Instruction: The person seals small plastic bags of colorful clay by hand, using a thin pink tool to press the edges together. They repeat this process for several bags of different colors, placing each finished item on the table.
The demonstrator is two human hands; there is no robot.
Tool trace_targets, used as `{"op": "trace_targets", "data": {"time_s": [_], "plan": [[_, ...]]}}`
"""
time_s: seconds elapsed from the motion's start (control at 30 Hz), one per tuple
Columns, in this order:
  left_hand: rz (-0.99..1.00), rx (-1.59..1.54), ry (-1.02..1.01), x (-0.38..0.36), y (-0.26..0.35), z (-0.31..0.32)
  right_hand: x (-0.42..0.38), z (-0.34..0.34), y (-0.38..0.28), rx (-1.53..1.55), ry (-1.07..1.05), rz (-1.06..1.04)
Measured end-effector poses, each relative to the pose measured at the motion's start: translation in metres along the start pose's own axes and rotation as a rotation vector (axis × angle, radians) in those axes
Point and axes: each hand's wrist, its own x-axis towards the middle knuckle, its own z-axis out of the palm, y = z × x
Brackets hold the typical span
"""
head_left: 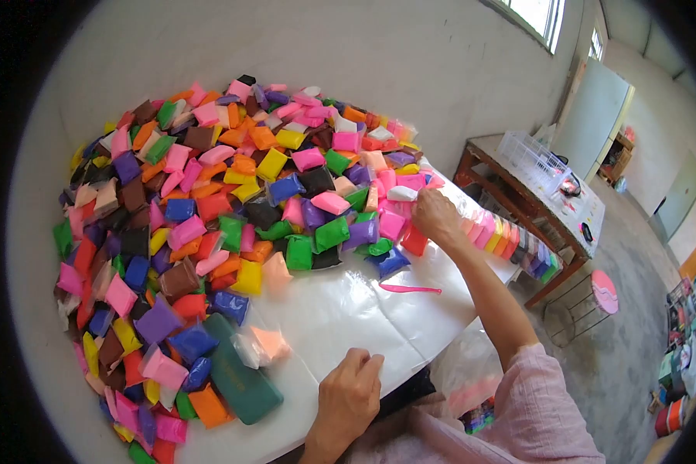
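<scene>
From the head view, your right hand (435,216) reaches out over the far side of the bench (348,325), its fingers closed on a white packet (402,193) at the edge of the big heap of coloured clay packets (209,209); the grip looks like a pinch on that packet, which is touching its neighbours in the pile. Your left hand (349,390) rests near you on the clear plastic sheet (363,309), fingers curled loosely, holding nothing that shows. A pink plastic tool (410,289) lies on the sheet between the two hands, and a dark green case (240,371) sits by the near side of the heap. A row of sorted packets (510,240) runs just beyond your right wrist. You seem to be at the picking step; lifting the white packet clear calls for a firm pinch without dragging its neighbours.
</scene>
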Motion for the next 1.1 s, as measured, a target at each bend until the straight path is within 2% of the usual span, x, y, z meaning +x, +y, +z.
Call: {"op": "trace_targets", "data": {"time_s": [0.1, 0.2, 0.3, 0.4, 0.53, 0.57, 0.63, 0.67, 0.73, 0.8, 0.83, 0.9, 0.97, 1.1], "plan": [[0.009, 0.002, 0.004, 0.001, 0.001, 0.000, 0.004, -0.010, 0.000, -0.144, 0.033, -0.010], [0.004, 0.026, -0.012, 0.002, 0.001, 0.001, 0.026, -0.013, -0.003, -0.108, 0.235, -0.048], [-0.002, 0.029, -0.012, 0.002, 0.000, 0.003, 0.051, -0.011, -0.021, 0.087, 0.209, -0.165], [0.019, 0.023, 0.014, 0.004, 0.001, 0.002, 0.081, 0.018, -0.031, 0.011, 0.125, -0.196], [0.016, -0.001, 0.002, 0.001, -0.001, 0.001, 0.101, 0.042, -0.036, -0.053, 0.095, -0.092], [0.016, -0.004, 0.012, 0.001, -0.001, 0.000, 0.095, 0.036, -0.036, 0.027, 0.190, -0.103], [0.015, -0.013, 0.042, 0.000, -0.001, 0.001, 0.071, 0.008, -0.039, 0.182, 0.380, -0.124], [0.016, -0.020, 0.060, 0.000, -0.003, 0.002, 0.055, 0.000, -0.035, 0.355, 0.490, -0.257], [-0.020, -0.074, 0.116, -0.003, -0.002, 0.006, -0.041, -0.053, -0.051, 0.749, 0.242, -0.373], [-0.097, -0.152, 0.177, 0.000, -0.003, 0.006, -0.115, -0.060, -0.051, 0.738, 0.201, -0.562], [-0.116, -0.149, 0.172, 0.001, -0.002, 0.004, -0.140, -0.061, -0.052, 0.698, 0.223, -0.739], [-0.156, -0.146, 0.158, 0.002, -0.002, 0.005, -0.189, -0.050, -0.051, 0.709, 0.089, -0.712], [-0.107, -0.046, 0.124, 0.002, -0.002, 0.006, -0.207, -0.046, -0.049, 0.766, 0.064, -0.684], [-0.080, 0.121, 0.126, 0.002, 0.008, 0.016, -0.223, -0.050, -0.047, 0.921, 0.026, -0.452]]}}
